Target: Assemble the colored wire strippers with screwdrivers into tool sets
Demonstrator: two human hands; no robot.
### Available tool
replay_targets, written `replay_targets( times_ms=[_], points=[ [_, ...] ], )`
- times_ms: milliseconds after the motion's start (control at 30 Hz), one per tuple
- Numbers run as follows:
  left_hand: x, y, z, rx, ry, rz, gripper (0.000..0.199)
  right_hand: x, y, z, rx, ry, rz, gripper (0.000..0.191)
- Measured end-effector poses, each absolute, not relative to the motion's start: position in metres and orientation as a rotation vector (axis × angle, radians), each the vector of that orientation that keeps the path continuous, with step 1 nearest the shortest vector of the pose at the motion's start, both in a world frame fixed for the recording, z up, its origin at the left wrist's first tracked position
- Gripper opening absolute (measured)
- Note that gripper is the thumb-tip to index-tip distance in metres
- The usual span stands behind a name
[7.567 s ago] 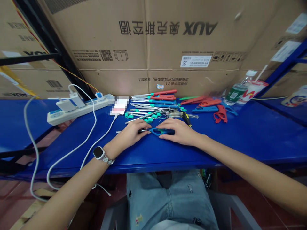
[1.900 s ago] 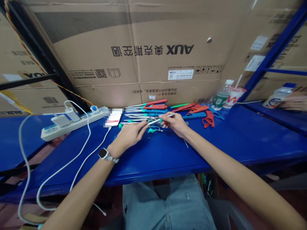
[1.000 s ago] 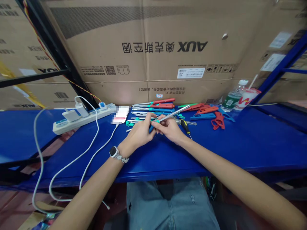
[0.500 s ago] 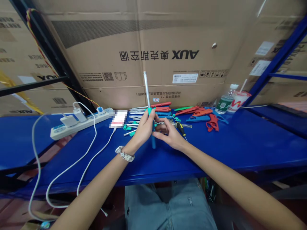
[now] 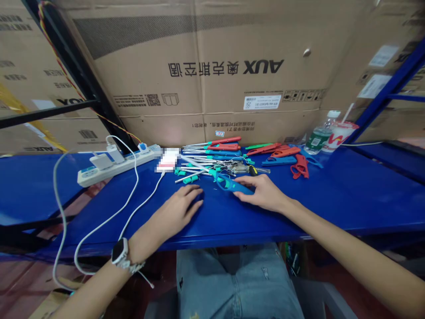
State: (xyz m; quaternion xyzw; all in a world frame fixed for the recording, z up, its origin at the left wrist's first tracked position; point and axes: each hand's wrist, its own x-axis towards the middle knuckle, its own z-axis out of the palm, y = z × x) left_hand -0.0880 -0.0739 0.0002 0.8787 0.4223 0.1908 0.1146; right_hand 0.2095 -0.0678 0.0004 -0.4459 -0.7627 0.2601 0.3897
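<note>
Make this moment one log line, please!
right hand: grips blue long-nosed lighter | left hand: empty | beyond right hand: yellow-black screwdriver

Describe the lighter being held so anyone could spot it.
Below the big cardboard panel runs a blue table; near its middle is the right hand. The lighter it grips has a blue handle, teal collar and long pale rod. Unlike its neighbours, only it is held.

Wears a pale-cased, dark-screened square watch (image 5: 119, 251), chunky silvery strap (image 5: 131, 266), faded blue jeans (image 5: 212, 283) — small frayed-looking mark (image 5: 264, 272) on right thigh.
</note>
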Motion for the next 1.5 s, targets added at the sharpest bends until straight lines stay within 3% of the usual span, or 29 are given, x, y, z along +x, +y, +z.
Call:
replay_targets(
  times_ms=[133, 300, 533, 867, 1100, 1300, 1500],
  points=[
    [-0.069, -0.083, -0.011, 2.709, 1.232, 0.356, 0.064, 0.214, -0.054, -0.006, -1.160, -1.704, 0.742, 0.033],
    [-0.051, -0.083, -0.005, 2.732, 1.344, 0.301, 0.070, 0.215, -0.045, -0.011, -1.179, -1.645, 0.811, 0.030],
    [-0.041, -0.087, -0.003, 2.851, 1.232, 0.426, 0.056, 0.211, -0.046, -0.012, -1.161, -1.677, 0.784, 0.028],
    [-0.051, -0.061, -0.011, 2.748, 1.216, 0.368, 0.066, 0.202, -0.046, -0.010, -1.206, -1.939, 0.517, 0.035],
    [-0.076, -0.067, -0.007, 2.801, 1.267, 0.567, 0.051, 0.205, -0.047, -0.009, -1.252, -1.979, 0.469, 0.038],
    [-0.083, -0.086, -0.014, 2.785, 1.336, 0.448, 0.055, 0.198, -0.048, -0.012, -1.250, -2.019, 0.480, 0.037],
    [-0.069, -0.057, -0.013, 2.805, 1.355, 0.362, 0.052, 0.190, -0.046, -0.012, -1.248, -2.084, 0.458, 0.035]
  ],
)
